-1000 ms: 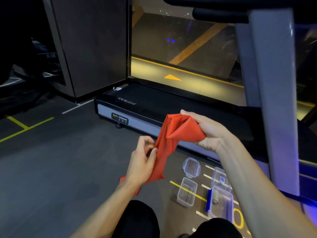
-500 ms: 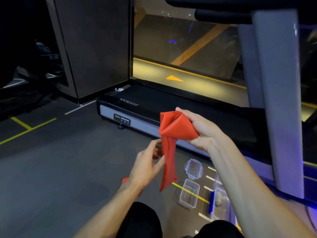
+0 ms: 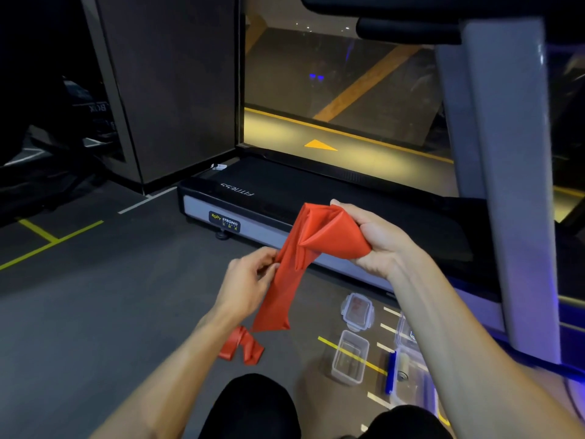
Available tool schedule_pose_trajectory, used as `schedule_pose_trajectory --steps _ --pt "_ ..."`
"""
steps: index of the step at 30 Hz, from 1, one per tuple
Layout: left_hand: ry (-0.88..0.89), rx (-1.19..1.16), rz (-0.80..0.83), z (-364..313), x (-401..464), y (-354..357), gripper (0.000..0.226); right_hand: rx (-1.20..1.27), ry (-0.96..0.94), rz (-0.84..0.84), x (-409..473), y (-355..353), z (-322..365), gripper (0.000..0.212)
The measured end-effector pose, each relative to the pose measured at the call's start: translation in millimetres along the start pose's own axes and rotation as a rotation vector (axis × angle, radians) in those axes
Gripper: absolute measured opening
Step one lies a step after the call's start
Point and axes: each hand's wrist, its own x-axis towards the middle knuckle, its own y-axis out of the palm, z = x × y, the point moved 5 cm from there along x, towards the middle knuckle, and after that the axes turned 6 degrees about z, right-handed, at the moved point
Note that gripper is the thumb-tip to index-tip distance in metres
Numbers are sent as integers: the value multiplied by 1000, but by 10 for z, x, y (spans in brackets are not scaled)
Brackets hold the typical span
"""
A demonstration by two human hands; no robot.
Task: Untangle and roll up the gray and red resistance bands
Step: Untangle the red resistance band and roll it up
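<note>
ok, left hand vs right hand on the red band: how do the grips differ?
The right hand sits higher and grips the bunched top of the red band in its curled fingers; the left hand sits lower and pinches the edge of the hanging strip with its fingertips. Both hold the same band in the air.

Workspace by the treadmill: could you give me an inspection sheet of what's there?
Surface: dark gym floor with yellow lines.
Job's things: red band held up, its tail on the floor; gray band not seen.
Clutter: open clear tub, its lid, further clear boxes beside them.
Grippers: left hand pinches the band's hanging part; right hand grips its bunched top.
Cables: nothing seen.
Surroundings: treadmill, its gray upright.
</note>
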Motion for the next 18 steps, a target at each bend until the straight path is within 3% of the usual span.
schedule_pose_trajectory --steps 18 --pt "-32 -218 -42 -179 -484 326 23 -12 -34 -22 90 228 -26 14"
